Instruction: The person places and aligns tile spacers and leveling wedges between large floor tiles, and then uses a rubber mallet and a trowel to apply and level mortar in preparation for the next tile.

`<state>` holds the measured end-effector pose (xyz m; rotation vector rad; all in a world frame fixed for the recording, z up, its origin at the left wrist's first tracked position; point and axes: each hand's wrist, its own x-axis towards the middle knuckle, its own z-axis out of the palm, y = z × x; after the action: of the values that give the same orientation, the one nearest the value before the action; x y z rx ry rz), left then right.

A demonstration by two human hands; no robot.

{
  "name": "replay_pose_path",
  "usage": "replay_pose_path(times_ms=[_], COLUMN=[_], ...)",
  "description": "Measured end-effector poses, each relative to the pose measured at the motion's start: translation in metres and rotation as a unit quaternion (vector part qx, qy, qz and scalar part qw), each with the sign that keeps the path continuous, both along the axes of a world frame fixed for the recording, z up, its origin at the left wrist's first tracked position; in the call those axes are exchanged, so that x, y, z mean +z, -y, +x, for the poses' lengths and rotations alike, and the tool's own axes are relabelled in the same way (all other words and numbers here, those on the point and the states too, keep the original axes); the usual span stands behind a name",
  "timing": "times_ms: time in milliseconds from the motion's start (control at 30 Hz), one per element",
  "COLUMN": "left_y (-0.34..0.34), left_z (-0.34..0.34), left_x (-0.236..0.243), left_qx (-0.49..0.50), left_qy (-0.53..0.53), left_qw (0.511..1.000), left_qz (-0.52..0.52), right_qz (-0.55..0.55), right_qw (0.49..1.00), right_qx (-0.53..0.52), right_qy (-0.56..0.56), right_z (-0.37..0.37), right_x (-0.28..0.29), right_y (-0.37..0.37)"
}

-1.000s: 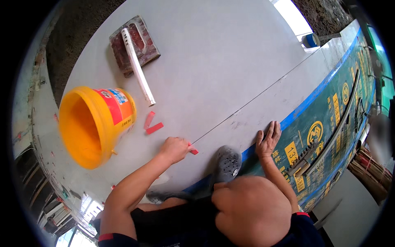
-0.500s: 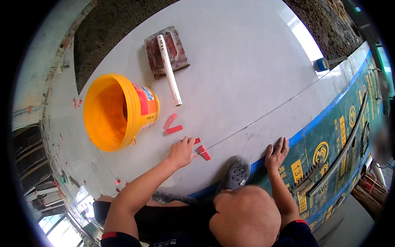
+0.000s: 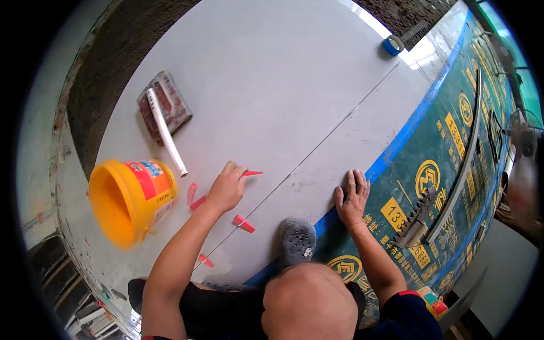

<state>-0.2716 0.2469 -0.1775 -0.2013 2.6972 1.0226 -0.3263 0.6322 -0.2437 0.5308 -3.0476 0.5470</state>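
Note:
My left hand [image 3: 226, 187] pinches a red wedge [image 3: 252, 173] over the grey tile [image 3: 294, 79], left of its long seam. More red wedges [image 3: 243, 223] lie below it, along the seam and near the yellow bucket [image 3: 113, 201], which is tipped toward the view's left or seen obliquely. My right hand [image 3: 351, 198] rests open with fingers spread at the tile's edge by a blue tape strip [image 3: 385, 156]. Beyond the bucket lies a stained dark red rectangular block [image 3: 175, 107] with a white tube [image 3: 167, 136] across it.
Green printed protective sheeting [image 3: 453, 147] covers the right side, carrying a toothed tool [image 3: 413, 221] and a long metal bar [image 3: 470, 141]. A tape roll [image 3: 392, 45] sits at the back, beside dark rough ground [image 3: 405, 17]. A grey clog [image 3: 297, 241] and bald head [image 3: 309, 297] show below.
My left hand has moved from the seam up and leftward over the tile, now holding a wedge higher up. The whole view has shifted; my right hand stays at the edge.

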Motion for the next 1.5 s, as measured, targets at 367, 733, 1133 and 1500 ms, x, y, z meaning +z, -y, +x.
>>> replay_pose_path(times_ms=[367,733,1133,1500], left_y=[-0.07,-0.081,-0.081,-0.104], left_z=[-0.104,-0.095,-0.133,-0.106], left_x=[-0.014,-0.023,-0.001,-0.025], left_qx=[-0.033,-0.054,-0.18,-0.2], left_qy=[0.137,0.132,0.311,0.223], left_qw=[0.989,0.986,0.892,0.93], left_qz=[0.051,-0.091,-0.275,-0.212], right_qz=[-0.022,-0.056,-0.044,0.017], right_qw=[0.997,0.995,0.996,0.998], right_qx=[-0.062,-0.08,-0.08,-0.061], right_qy=[-0.027,-0.018,-0.007,0.022], right_z=[-0.054,-0.055,-0.059,-0.058], right_x=[-0.005,-0.004,-0.003,-0.007], right_y=[-0.022,-0.028,-0.028,-0.026])
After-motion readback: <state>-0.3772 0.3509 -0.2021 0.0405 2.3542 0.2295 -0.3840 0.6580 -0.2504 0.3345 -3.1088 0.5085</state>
